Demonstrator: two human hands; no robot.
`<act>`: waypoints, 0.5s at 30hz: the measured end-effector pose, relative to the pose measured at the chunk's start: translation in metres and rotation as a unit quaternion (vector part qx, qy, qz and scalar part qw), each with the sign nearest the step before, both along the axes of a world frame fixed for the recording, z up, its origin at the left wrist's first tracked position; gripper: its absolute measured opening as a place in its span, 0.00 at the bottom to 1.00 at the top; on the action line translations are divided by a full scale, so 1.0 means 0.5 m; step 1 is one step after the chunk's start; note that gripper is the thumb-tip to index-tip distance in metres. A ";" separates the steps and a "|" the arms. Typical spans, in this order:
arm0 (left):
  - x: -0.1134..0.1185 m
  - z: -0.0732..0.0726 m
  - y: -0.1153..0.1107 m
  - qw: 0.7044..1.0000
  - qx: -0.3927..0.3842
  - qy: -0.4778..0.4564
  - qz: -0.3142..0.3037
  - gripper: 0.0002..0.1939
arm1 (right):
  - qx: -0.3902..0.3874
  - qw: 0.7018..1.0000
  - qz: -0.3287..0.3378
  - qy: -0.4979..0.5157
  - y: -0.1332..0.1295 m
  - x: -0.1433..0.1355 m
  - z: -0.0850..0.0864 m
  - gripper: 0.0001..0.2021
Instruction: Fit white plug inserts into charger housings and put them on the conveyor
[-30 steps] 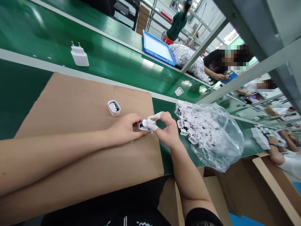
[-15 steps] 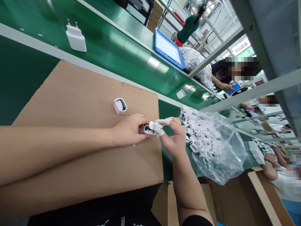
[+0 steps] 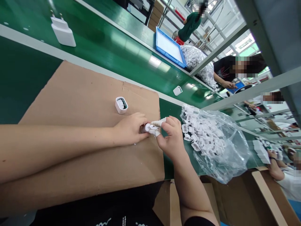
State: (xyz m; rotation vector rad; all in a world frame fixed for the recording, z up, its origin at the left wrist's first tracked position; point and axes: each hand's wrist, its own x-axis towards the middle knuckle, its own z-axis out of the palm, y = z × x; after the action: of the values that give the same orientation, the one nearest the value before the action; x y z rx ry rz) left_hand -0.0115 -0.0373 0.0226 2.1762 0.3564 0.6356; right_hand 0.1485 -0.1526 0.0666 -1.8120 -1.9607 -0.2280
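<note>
Taking clock directions from where my hands meet, the clear plastic bag (image 3: 237,152) lies at 3 o'clock, loaded with a heap of small white plastic parts (image 3: 209,136). At 10 o'clock, on the brown cardboard sheet (image 3: 89,94), stands an open white shell (image 3: 121,110); inside it I can see something green and a white part. Further off, just past 12, is a blue tray (image 3: 169,57) with a white inside, and another bulging clear bag (image 3: 194,58) sits beside it, around 1. At 4 o'clock, below the bench edge, a cardboard box (image 3: 237,194) gapes open.

My left hand (image 3: 130,128) is curled narrow, thumb and fingers gripping a white housing (image 3: 142,129) over the sheet, near its right edge. My right hand (image 3: 172,135) pinches a white piece (image 3: 152,127) at the housing's mouth, with white covers (image 3: 162,121) on the thumb and finger. The two parts meet there, but my fingertips hide the join, so I can't tell how far in it sits. Well away at 10 o'clock, a white plug adapter (image 3: 63,33) rests on the green surface (image 3: 105,53), pins upward.
</note>
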 end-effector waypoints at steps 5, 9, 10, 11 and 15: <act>-0.005 0.005 -0.008 0.986 0.156 0.051 -0.006 0.14 | -0.021 0.999 0.002 0.033 0.005 -0.006 0.009 0.09; -0.008 0.011 -0.012 0.955 0.275 0.108 0.020 0.17 | -0.047 0.993 -0.026 0.102 0.003 -0.011 0.011 0.08; -0.009 0.011 -0.012 0.952 0.287 0.104 0.025 0.17 | -0.048 0.992 -0.037 0.107 0.003 -0.014 0.011 0.08; -0.009 0.010 -0.012 0.951 0.293 0.098 0.030 0.17 | -0.049 0.991 -0.047 0.115 0.003 -0.017 0.009 0.08; -0.008 0.008 -0.011 0.957 0.268 0.105 0.047 0.16 | -0.059 0.971 -0.041 0.228 0.013 -0.012 -0.001 0.04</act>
State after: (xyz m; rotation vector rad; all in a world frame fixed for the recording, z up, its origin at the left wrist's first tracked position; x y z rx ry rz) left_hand -0.0155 -0.0428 0.0267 2.7734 0.4379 0.6025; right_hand 0.1426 -0.1463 0.0664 -1.8225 -1.6049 0.2669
